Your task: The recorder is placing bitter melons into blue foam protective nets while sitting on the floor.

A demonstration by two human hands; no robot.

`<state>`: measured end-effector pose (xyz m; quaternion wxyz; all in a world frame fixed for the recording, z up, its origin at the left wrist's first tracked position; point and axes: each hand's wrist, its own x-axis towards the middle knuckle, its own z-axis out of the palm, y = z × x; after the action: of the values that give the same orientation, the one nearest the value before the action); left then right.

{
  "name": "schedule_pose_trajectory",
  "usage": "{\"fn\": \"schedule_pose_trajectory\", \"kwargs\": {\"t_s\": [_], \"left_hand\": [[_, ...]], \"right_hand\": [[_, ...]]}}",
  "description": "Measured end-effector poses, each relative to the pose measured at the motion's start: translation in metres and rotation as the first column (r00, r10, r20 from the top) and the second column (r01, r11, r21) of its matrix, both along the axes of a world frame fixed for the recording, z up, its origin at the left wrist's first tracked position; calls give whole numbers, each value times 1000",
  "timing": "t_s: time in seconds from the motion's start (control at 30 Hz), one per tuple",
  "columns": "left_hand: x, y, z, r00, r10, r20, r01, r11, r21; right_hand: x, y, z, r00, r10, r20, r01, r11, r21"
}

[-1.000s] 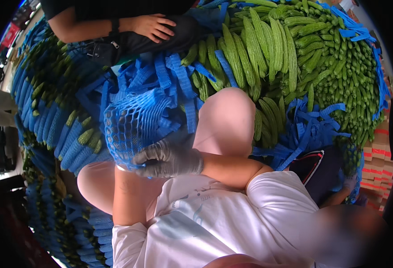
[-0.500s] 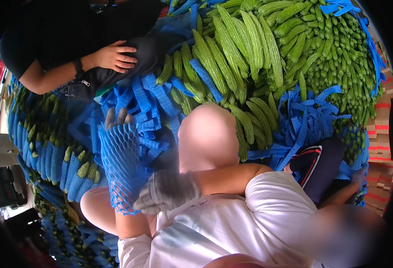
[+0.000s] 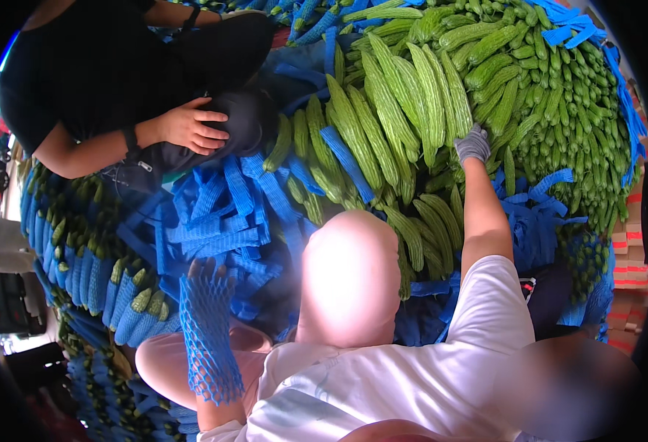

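Note:
A blue foam net sleeve [image 3: 212, 361] is pulled over my left hand [image 3: 209, 278] and wrist, with the fingertips poking out of its far end. The fingers look apart, and nothing shows between them. My right arm reaches far out to the right. The grey-gloved right hand [image 3: 474, 144] has its fingers curled round the near end of a long green bitter melon [image 3: 456, 96]. More large bitter melons [image 3: 390, 103] lie side by side just left of that hand. Flat blue net sleeves [image 3: 221, 210] lie heaped beyond my left hand.
Smaller bitter melons [image 3: 559, 118] are piled at the far right. Netted melons [image 3: 110, 283] are stacked at the left. Another person's bare hand [image 3: 195, 125] rests on a dark-clothed knee at the upper left. Cardboard boxes [image 3: 629, 258] line the right edge. My knee [image 3: 349, 272] rises centrally.
My right hand has left the sleeve's cuff at my left wrist and reached far right onto a bitter melon. My left hand, still inside the sleeve, sits lower in the view.

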<state>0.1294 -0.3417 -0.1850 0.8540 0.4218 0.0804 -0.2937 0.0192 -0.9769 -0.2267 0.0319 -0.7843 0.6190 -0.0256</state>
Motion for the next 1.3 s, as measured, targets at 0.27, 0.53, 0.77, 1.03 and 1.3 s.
{"fn": "schedule_pose_trajectory", "kwargs": {"t_s": [0.27, 0.53, 0.77, 1.03, 1.3], "left_hand": [[11, -4, -4, 995, -36, 93, 30, 997, 66], [-14, -12, 32, 978, -58, 201, 15, 978, 207], [-38, -22, 99, 912, -283, 296, 309, 950, -45], [-49, 41, 36, 876, -422, 232, 481, 747, -459], [-76, 72, -12, 975, 12, 220, 49, 962, -267]], "right_hand": [[-34, -29, 2, 922, 123, 368, -112, 992, -52], [-58, 120, 52, 15, -293, 956, -692, 687, 222], [17, 254, 152, 93, 620, 779, -967, 244, -79], [75, 378, 162, -398, 897, 192, -917, -385, -103], [13, 553, 90, 13, -248, 969, -1000, 2, 14]]}}
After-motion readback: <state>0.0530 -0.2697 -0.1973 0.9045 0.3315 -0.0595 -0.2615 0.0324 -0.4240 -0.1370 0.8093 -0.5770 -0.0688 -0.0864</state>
